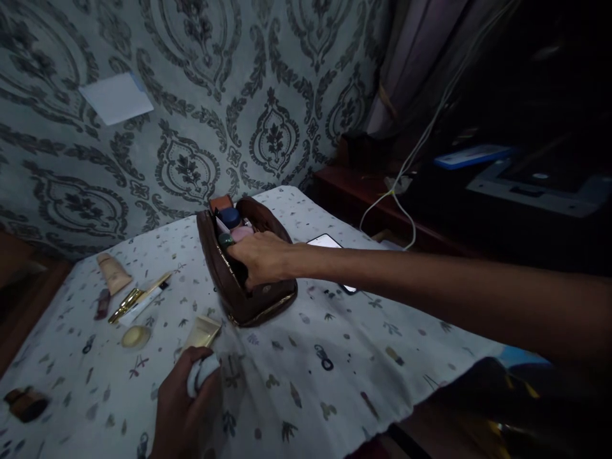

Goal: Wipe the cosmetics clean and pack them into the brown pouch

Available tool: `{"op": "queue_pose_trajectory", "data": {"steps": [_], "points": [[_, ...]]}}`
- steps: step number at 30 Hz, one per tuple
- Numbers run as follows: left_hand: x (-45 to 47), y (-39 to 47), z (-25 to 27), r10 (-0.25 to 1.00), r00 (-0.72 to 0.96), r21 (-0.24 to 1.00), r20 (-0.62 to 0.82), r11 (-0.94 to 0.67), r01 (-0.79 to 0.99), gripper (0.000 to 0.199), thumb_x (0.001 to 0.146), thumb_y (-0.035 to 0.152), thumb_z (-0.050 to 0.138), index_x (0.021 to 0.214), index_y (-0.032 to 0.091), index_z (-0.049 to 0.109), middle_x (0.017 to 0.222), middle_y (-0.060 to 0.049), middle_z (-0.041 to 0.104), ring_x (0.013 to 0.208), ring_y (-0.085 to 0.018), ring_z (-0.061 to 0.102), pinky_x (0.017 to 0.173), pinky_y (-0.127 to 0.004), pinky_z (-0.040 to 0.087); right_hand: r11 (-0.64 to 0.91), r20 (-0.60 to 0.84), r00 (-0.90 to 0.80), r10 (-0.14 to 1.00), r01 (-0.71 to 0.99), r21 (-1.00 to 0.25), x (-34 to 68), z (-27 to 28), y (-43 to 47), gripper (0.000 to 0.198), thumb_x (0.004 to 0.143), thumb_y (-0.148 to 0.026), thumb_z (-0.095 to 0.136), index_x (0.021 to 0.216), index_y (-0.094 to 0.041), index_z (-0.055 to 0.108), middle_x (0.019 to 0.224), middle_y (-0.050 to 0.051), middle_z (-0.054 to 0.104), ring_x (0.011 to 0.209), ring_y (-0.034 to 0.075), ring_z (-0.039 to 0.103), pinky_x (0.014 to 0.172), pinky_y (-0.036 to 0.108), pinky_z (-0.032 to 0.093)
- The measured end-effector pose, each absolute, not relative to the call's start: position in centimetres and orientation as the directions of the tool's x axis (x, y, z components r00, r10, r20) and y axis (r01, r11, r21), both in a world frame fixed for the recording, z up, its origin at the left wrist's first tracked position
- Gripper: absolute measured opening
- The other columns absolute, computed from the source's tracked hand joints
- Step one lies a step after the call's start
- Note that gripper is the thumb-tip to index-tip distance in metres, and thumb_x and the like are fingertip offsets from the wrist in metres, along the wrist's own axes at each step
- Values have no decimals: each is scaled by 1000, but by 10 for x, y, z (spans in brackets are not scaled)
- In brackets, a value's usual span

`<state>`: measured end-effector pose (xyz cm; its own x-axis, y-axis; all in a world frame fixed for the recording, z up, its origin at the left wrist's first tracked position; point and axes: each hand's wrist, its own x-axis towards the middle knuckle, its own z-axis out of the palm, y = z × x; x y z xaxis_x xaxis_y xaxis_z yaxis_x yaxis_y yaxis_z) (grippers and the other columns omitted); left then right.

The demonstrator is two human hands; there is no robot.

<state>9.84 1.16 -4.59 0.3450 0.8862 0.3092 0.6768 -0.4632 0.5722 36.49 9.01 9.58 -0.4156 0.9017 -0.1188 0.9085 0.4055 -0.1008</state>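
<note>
Dips right hand [262, 255] into open bag [268, 305] beside blue item [230, 217] and pink item [242, 233], its grip too hidden to tell, clasping white item [204, 370] in curled left hand [179, 398].

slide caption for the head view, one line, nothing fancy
Right hand in an open brown zip pouch, left hand gripping a small whitish object over a printed cloth.

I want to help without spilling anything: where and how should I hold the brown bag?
Probably hold the brown bag by its long left wall, coming from the left: it stands up with a thin zip edge, while the right hand reaches in from the right. Keep it level; its top is open with things inside.
</note>
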Motion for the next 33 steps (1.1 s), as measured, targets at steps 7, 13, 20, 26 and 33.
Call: {"op": "queue_pose_trajectory", "data": {"steps": [7,13,20,26,33], "points": [[105,8,-41,851,386,513,356,-524,680,23,86,42,60,93,21,66,82,-2,76,70,-20,73,59,-24,58,440,-135,-450,883,893,-99,367,83,94,46,69,-33,81,110,-16,69,120,14,68,109,31,65,82,36,54],[107,8,-39,809,403,466,427,-579,669,24,87,42,58,89,20,66,79,-2,76,67,-20,73,59,-25,58,428,-80,-442,893,892,-147,379,103,93,47,72,-35,80,112,-14,67,119,12,68,110,26,64,78,27,49],[97,11,-44,866,403,478,297,-500,722,26,86,45,60,93,21,66,86,-4,76,73,-21,73,64,-27,59,448,122,-432,894,844,-296,367,90,102,30,78,-23,68,107,-16,65,116,11,69,101,26,66,69,28,46],[99,14,-45,846,427,444,320,-532,721,23,85,42,60,94,22,65,85,-2,75,71,-20,73,61,-26,58,375,150,-344,927,852,-365,360,84,106,27,76,-16,60,102,-18,67,104,10,73,94,26,68,64,29,43],[105,15,-44,811,460,416,362,-582,699,17,87,39,60,93,23,64,81,0,75,68,-18,73,59,-24,57,389,206,-333,920,832,-395,367,80,103,16,83,-18,55,91,-15,68,87,8,71,82,22,65,61,28,34]]}}
